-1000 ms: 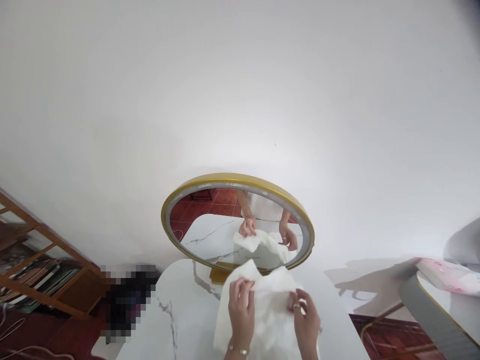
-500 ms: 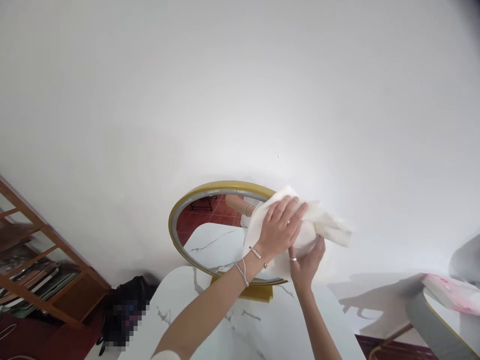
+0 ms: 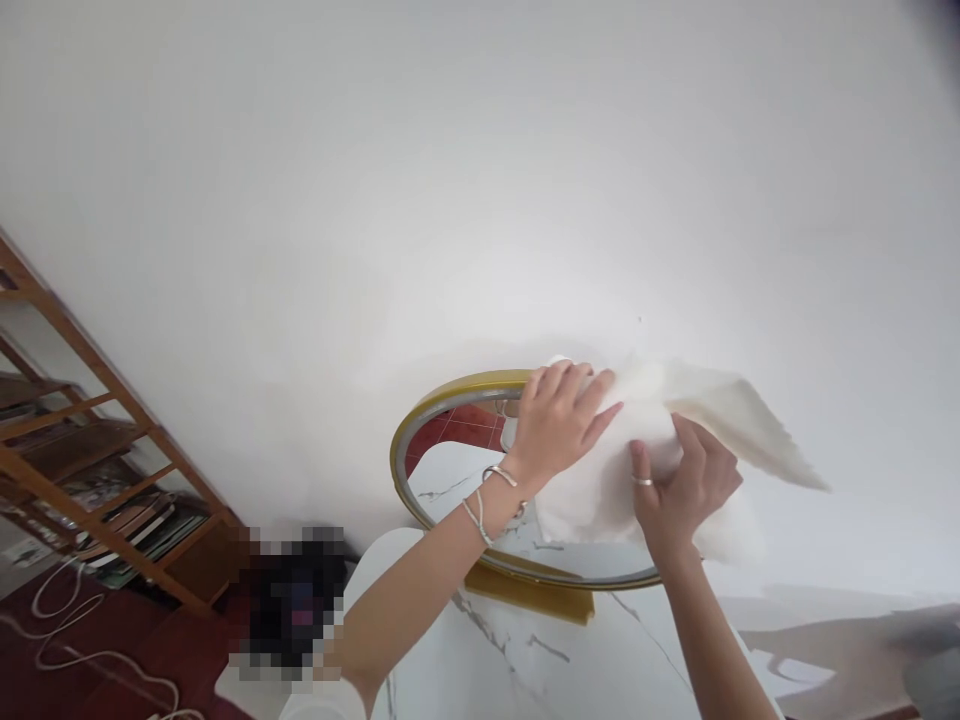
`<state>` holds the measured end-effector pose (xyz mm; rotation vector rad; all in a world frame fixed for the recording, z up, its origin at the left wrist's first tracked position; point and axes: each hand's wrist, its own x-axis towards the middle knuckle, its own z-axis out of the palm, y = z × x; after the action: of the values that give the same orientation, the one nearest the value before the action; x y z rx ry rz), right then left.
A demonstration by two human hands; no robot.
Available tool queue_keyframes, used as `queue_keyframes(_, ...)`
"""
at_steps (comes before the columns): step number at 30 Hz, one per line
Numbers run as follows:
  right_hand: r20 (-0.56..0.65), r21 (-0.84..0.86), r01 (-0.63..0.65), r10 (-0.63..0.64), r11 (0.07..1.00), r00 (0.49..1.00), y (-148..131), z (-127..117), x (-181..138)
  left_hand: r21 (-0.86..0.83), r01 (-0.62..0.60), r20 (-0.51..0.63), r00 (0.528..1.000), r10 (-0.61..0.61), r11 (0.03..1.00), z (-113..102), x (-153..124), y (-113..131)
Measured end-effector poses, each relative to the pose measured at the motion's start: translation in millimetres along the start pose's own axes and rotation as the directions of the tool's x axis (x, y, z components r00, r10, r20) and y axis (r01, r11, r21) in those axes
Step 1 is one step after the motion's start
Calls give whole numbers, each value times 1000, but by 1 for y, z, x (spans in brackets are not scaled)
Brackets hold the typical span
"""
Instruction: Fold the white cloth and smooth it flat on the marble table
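Observation:
A round mirror with a gold frame stands tilted on a gold base. Over its right half lies a thin white cloth, crumpled, with one loose corner sticking out past the rim to the right. My left hand curls its fingers over the mirror's top rim, with part of the cloth at the fingertips; its thumb is stretched out to the right. My right hand grips the cloth against the mirror's right side, thumb and bent fingers pressed into it. The rim beneath the cloth is hidden.
The mirror's base rests on a white marbled tabletop against a pale wall. To the left are a wooden shelf with books and papers, a partly blurred-out black bag, and white cables on the red floor.
My right hand has moved right and upward along the mirror, pulling the cloth with it, and its loose corner now spreads wider. My left hand has shifted toward the top rim. The view has turned left.

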<state>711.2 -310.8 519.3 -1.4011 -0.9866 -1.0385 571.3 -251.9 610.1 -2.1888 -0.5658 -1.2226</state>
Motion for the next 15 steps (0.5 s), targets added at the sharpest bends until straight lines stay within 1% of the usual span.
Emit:
queue_keyframes(2, 6, 15, 141, -141, 990, 990, -20, 7, 19, -21, 99, -40, 994, -100, 995, -9, -12, -23)
queue_keyframes(4, 15, 33, 280, -281, 959, 960, -42, 16, 32, -46, 201, -66, 977, -204, 978, -18, -27, -45)
queue_keyframes(6, 31, 58, 394, -396, 917, 918, -66, 27, 40, -71, 297, -76, 950, -302, 952, -25, -45, -68)
queue_keyframes(9, 87, 115, 524, -534, 844, 841, -104, 43, 43, -112, 418, -72, 901, -427, 901, -34, -81, -100)
queue_keyframes(10, 113, 134, 565, -579, 814, 807, -116, 49, 41, -125, 456, -66, 882, -466, 881, -36, -95, -109)
queue_keyframes(12, 164, 179, 648, -671, 741, 723, -141, 61, 33, -146, 540, -50, 833, -552, 829, -37, -126, -123)
queue_keyframes(14, 204, 246, 720, -761, 649, 616, -164, 73, 19, -165, 641, -32, 756, -653, 750, -35, -159, -130)
queue_keyframes(15, 218, 290, 749, -803, 596, 555, -175, 79, 10, -178, 694, -26, 706, -708, 698, -32, -176, -132)
